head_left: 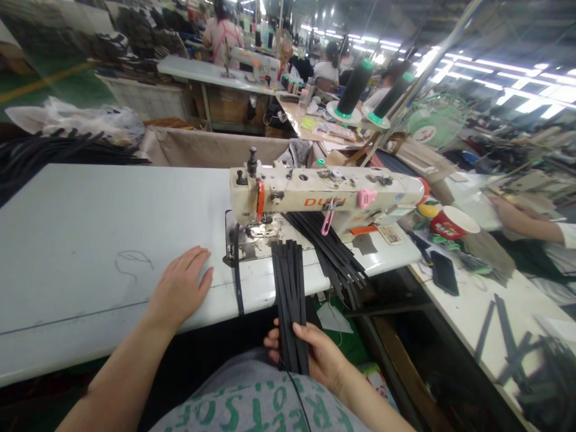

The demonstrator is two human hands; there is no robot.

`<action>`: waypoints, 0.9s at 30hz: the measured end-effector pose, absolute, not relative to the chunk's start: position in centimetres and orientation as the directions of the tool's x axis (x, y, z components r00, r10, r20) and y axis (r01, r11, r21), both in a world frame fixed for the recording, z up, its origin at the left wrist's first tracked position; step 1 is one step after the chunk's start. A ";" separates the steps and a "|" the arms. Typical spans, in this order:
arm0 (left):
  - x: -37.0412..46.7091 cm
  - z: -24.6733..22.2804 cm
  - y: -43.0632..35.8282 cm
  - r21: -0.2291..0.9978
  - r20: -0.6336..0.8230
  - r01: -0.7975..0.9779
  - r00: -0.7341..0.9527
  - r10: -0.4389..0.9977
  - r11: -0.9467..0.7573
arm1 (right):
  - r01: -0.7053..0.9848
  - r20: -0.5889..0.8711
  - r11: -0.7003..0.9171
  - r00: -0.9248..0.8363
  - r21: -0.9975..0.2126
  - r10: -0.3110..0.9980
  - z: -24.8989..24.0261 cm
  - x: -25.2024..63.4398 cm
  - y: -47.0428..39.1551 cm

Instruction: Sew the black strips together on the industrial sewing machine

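Note:
My right hand is wrapped round a bundle of black straps at the table's front edge, the bundle's far ends lying on the tabletop. Flat on the white sewing table rests my left hand, fingers stretched out, holding nothing. Between the hands a single black strap runs from under the needle area of the sewing machine down over the table edge. A second pile of black straps lies beneath the machine arm. Pink thread snips hang on the machine's front.
A loose thread lies left of my left hand. To the right, a side table holds a phone, a red cup and more straps. Thread cones stand behind the machine. A co-worker's arm is at far right.

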State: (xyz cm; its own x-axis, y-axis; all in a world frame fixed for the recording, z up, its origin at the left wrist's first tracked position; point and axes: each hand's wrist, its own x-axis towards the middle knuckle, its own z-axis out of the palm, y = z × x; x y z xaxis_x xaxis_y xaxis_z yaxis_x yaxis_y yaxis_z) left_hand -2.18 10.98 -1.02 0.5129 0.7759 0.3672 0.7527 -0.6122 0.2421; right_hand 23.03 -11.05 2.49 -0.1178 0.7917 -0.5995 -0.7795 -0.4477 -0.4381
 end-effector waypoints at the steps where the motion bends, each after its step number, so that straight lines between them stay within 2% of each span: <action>1: -2.1 -0.9 11.0 0.251 0.362 0.755 0.507 0.782 -0.606 | -0.781 -0.602 -0.433 -0.092 -0.450 0.793 2.7 22.8 -10.7; 4: -2.0 -0.7 11.1 0.308 0.342 0.749 0.488 0.803 -0.587 | -0.762 -0.589 -0.394 -0.021 -0.514 0.808 3.2 22.1 -9.6; 7: -1.8 -0.5 11.3 0.428 0.327 0.726 0.430 0.841 -0.538 | -0.721 -0.568 -0.381 0.021 -0.579 0.823 3.4 21.6 -8.9; 12: 0.0 -0.3 11.9 0.592 0.278 0.683 0.323 0.904 -0.427 | -0.650 -0.654 -0.426 0.148 -0.630 0.742 2.9 21.2 -8.2; 21: 4.8 0.2 14.5 0.630 0.251 0.674 0.294 0.922 -0.386 | -0.615 -0.692 -0.468 0.183 -0.635 0.698 2.9 20.8 -7.7; 27: 6.0 0.0 18.3 0.593 0.229 0.684 0.362 0.904 -0.424 | -0.463 -0.643 -0.498 0.235 -0.733 0.729 2.8 20.8 -7.8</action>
State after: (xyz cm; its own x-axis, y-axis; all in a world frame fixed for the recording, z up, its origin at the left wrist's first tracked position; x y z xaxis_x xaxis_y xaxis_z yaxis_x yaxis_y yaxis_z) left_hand 5.96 18.33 0.03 0.3616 0.9036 0.2295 0.6842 -0.4244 0.5931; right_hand 20.78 -7.83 2.82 0.2346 0.7292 -0.6429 -0.4631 -0.4976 -0.7334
